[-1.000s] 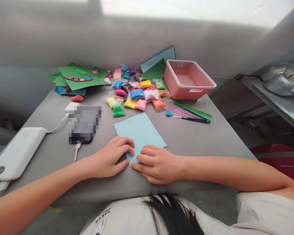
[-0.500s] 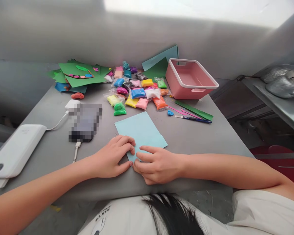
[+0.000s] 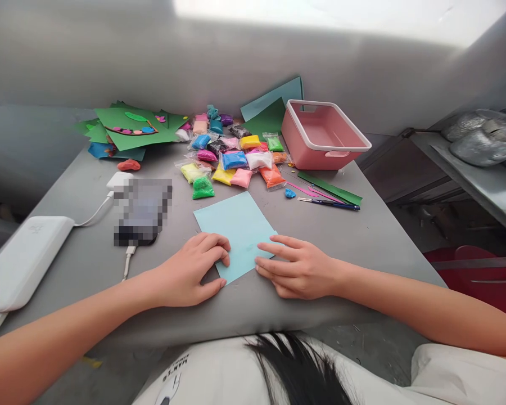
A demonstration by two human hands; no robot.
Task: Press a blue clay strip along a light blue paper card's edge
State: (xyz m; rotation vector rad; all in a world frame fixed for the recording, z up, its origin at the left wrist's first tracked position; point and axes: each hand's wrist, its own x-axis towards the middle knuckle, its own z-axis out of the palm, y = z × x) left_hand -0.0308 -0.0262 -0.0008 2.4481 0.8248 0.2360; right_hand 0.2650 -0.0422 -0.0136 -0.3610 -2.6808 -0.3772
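A light blue sheet of paper [image 3: 240, 225] lies at an angle on the grey table in front of me, its near corner pointing toward my body. My left hand [image 3: 198, 267] rests at the sheet's left edge, fingers bent and apart, the thumb touching near the close corner. Along the lower right edge lies my right hand [image 3: 297, 267], fingers spread and stretched across the paper's border. Neither hand grips anything that I can see. Part of the sheet's left and right edges is hidden under the fingers.
Beyond the sheet are several bags of coloured clay [image 3: 234, 160] and a pink basket [image 3: 324, 135]. A utility knife [image 3: 333, 204] lies beside green paper strips [image 3: 331, 188]. To the left are a phone [image 3: 143, 211], a white power bank [image 3: 29, 261] and decorated green paper sheets [image 3: 147, 121].
My right hand has slid rightward along the sheet's near edge, away from my left hand, uncovering the near corner. My left hand stays nearly in place.
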